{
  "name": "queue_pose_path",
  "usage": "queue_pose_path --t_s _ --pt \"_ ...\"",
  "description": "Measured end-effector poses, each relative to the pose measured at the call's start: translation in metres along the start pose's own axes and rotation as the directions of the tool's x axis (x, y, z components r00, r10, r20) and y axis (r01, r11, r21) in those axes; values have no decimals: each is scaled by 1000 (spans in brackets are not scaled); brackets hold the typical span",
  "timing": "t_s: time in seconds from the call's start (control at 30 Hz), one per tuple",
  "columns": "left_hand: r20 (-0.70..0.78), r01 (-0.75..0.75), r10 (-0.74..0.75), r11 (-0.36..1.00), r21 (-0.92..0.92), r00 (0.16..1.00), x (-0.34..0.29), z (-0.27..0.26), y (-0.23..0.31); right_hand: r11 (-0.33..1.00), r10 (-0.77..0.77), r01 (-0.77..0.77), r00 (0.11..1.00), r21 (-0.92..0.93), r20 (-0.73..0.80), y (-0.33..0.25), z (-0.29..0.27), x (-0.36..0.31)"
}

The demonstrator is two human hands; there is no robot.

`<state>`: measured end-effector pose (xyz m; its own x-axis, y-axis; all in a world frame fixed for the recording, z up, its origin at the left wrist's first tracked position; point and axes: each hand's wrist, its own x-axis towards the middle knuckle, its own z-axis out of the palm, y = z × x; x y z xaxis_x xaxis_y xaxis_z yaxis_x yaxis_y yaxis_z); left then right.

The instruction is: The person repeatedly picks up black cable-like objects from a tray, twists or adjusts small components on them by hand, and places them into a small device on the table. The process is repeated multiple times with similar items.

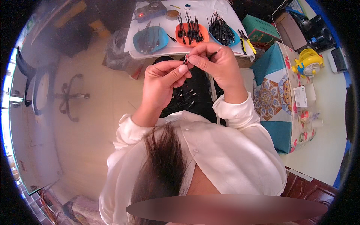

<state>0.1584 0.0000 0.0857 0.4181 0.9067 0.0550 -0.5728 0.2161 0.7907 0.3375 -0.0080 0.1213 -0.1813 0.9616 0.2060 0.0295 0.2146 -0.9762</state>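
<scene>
Close together over my lap, both hands pinch the stripped ends of a thin black cable [186, 60]; pale and reddish wire tips show between the fingertips. My left hand [164, 78] is closed on it with thumb and forefinger. My right hand [217, 63] is closed too, thumb against forefinger, and a dark piece with a pale tip pokes out behind its fingers. Several black cables [185, 98] lie across my dark-clad lap. Beyond the hands, black cables with plugs fill an orange plate [205, 33] and a blue plate [235, 38]. A left blue plate [137, 43] holds fewer.
The white table [129, 44] also bears a device with a red light [149, 13], a round tin [172, 15] and yellow-and-black-handled pliers [249, 45]. At right are a green box [258, 29], a patterned cloth [270, 99] and a yellow fan [309, 62]. A chair base [71, 95] stands at left.
</scene>
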Motion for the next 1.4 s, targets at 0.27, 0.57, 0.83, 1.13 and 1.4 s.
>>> queue_pose_path --t_s 0.27,0.57,0.83,1.13,1.4 --pt "15 16 -16 1000 -10 1000 -32 -7 -11 998 -32 33 999 44 -19 7 19 -26" --pt "119 49 -49 999 2 992 -38 -11 -9 991 -83 73 992 -112 -90 10 28 -37" --pt "117 15 5 985 -171 993 -33 -17 -14 938 -75 113 989 327 -127 37 41 -32" --pt "135 169 -149 974 -150 980 -34 -24 -10 745 113 -198 978 637 173 42 32 -27" --pt "133 159 -141 978 -136 981 -33 -25 -8 976 49 -71 993 204 109 28 20 -24"
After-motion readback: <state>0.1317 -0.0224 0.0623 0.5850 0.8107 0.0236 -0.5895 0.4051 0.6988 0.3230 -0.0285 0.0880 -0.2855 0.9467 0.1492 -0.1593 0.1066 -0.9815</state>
